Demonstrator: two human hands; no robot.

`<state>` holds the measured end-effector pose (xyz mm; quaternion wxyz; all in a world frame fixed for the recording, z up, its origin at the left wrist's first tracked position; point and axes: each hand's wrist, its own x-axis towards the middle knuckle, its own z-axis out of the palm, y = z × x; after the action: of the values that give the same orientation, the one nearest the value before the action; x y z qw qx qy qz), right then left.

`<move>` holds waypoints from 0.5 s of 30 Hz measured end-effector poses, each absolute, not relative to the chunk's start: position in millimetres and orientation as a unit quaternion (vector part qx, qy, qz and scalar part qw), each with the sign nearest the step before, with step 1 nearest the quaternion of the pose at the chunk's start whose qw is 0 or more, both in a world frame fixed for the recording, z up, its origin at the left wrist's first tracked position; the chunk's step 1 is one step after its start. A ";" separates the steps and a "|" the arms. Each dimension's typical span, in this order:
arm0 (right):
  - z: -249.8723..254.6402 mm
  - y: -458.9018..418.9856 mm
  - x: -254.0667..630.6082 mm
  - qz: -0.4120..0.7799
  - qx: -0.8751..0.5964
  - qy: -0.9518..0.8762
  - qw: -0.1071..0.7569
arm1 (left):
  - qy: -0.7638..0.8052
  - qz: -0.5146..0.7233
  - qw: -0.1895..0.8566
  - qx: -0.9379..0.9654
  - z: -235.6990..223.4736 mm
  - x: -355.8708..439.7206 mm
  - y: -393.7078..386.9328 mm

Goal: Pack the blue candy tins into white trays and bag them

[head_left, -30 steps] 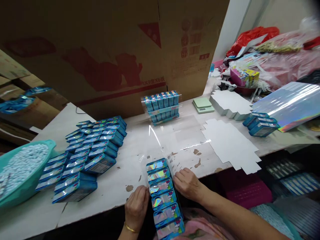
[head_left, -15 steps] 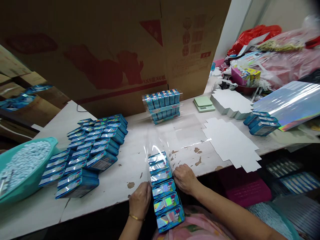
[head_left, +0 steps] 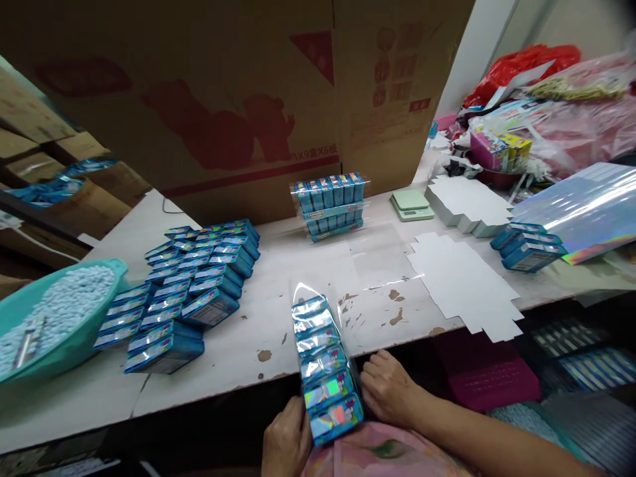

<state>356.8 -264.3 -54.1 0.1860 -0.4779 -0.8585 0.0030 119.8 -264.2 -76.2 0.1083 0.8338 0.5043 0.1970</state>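
Observation:
A row of small blue candy boxes [head_left: 322,361] with shiny stickers lies across the front edge of the table, its near end against my clothing. A clear plastic sleeve [head_left: 304,290] covers the row and sticks out past its far end. My left hand [head_left: 288,434] is closed at the left side of the row, near its lower end. On the other side, my right hand [head_left: 390,387] is curled against the row. Both hands' fingertips are partly hidden by the row; they appear to grip its sides.
Blue boxes [head_left: 191,278] stand in rows at left, beside a teal basin [head_left: 122,275] of pale blue pieces. A wrapped two-tier pack [head_left: 330,205] stands by the big carton [head_left: 223,86]. A green scale [head_left: 411,204], white cut card sheets [head_left: 462,285] and more boxes [head_left: 529,248] are right.
Both hands have slid down along the row toward my body. The plastic at the far end sticks out less than before. The view has shifted slightly.

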 end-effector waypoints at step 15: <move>-28.4 -232.2 339.7 -0.074 -0.525 -0.816 0.231 | 0.505 0.353 0.044 0.787 -38.1 134.2 -227.8</move>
<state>339.7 -232.2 -28.4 0.2314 -0.5250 -0.8157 -0.0744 134.2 -227.8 -38.1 0.0440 0.7866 0.5048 0.3527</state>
